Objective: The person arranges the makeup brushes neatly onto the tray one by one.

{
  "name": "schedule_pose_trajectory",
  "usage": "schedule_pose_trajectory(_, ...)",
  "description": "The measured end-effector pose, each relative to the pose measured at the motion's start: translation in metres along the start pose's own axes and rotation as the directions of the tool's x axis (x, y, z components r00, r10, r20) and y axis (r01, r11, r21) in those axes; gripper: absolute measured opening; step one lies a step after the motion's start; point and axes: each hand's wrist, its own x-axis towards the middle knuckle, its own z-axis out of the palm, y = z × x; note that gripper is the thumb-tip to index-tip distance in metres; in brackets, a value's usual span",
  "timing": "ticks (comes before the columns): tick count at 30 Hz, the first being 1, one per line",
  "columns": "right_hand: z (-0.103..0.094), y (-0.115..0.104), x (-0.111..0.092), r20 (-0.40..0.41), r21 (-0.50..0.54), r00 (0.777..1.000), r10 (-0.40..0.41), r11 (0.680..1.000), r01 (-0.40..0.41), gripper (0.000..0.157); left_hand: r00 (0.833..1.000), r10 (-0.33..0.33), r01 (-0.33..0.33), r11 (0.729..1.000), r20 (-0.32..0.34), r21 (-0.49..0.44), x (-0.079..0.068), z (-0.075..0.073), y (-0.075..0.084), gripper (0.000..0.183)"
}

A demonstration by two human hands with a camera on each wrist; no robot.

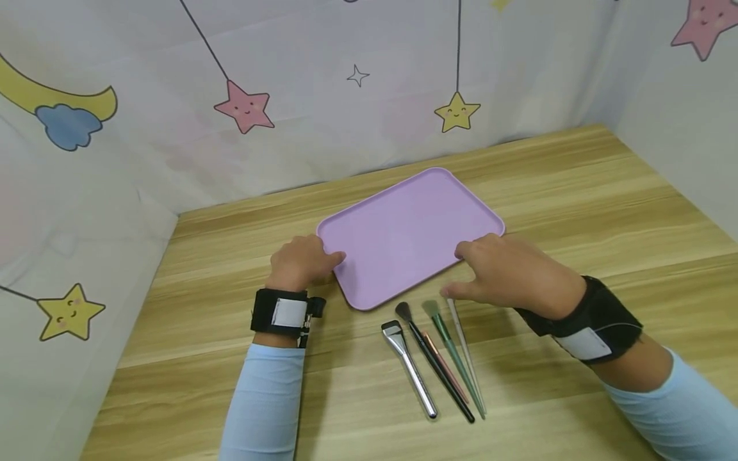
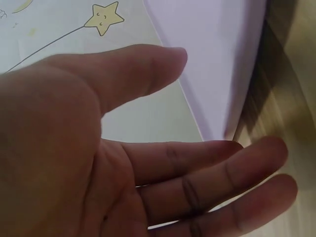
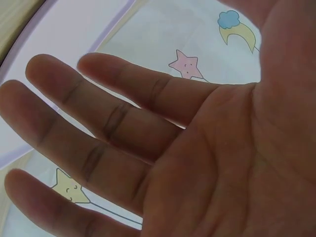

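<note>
A lilac rectangular tray (image 1: 403,237) lies slanted on the wooden table. At its left edge is my left hand (image 1: 300,262), thumb reaching over the rim; in the left wrist view the tray (image 2: 222,64) shows beyond the parted thumb and relaxed fingers. My right hand (image 1: 507,272) hovers at the front right edge, fingers spread and holding nothing. Below its thumb lie makeup brushes: a silver flat brush (image 1: 412,368), a black brush (image 1: 434,358), a short pink brush (image 1: 446,367), a green brush (image 1: 458,362) and a thin whitish brush (image 1: 466,349), its top right by the thumb tip.
White cloth walls printed with stars and a moon stand behind and at both sides of the table (image 1: 576,173). Each wrist wears a black strap (image 1: 280,312) with a white patch, above light blue sleeves (image 1: 262,397).
</note>
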Motion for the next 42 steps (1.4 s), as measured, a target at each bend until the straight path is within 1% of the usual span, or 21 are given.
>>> schedule_pose_trajectory(4, 0.001, -0.002, 0.001, 0.020, 0.009, 1.000, 0.003, 1.000, -0.003, 0.055, 1.000, 0.011, -0.011, 1.000, 0.007, -0.009, 0.001, 0.001, -0.001, 0.043)
schedule_pose_trajectory(7, 0.002, -0.002, 0.001, 0.032, 0.013, 0.999, 0.003, 1.000, -0.003, 0.055, 1.000, 0.023, -0.023, 1.000, 0.009, -0.018, 0.001, 0.002, -0.002, 0.037)
schedule_pose_trajectory(12, 0.006, -0.002, 0.003, 0.054, -0.005, 0.999, 0.003, 1.000, -0.003, 0.052, 0.999, 0.042, -0.042, 0.999, 0.013, -0.015, 0.001, 0.003, -0.005, 0.027)
schedule_pose_trajectory(18, 0.010, -0.005, 0.002, 0.085, -0.015, 0.996, 0.008, 1.000, -0.006, 0.047, 0.998, 0.058, -0.057, 0.997, 0.033, -0.050, 0.005, 0.006, -0.007, 0.024)
schedule_pose_trajectory(26, 0.012, -0.007, 0.003, 0.124, -0.002, 0.992, 0.004, 1.000, -0.004, 0.046, 0.998, 0.061, -0.058, 0.995, 0.032, -0.083, 0.008, 0.009, -0.007, 0.021)
schedule_pose_trajectory(33, 0.017, -0.009, 0.003, 0.159, 0.029, 0.987, 0.013, 0.999, -0.017, 0.043, 0.997, 0.079, -0.078, 0.994, 0.022, -0.075, 0.009, 0.009, -0.008, 0.021)
schedule_pose_trajectory(38, 0.022, -0.006, -0.002, 0.152, 0.043, 0.988, -0.009, 0.999, 0.003, 0.042, 0.997, 0.074, -0.073, 0.995, 0.016, -0.072, 0.011, 0.011, -0.008, 0.021)
schedule_pose_trajectory(42, 0.026, -0.003, -0.004, 0.146, 0.034, 0.989, -0.025, 0.999, 0.020, 0.042, 0.997, 0.073, -0.072, 0.994, 0.009, -0.080, 0.013, 0.012, -0.009, 0.019)
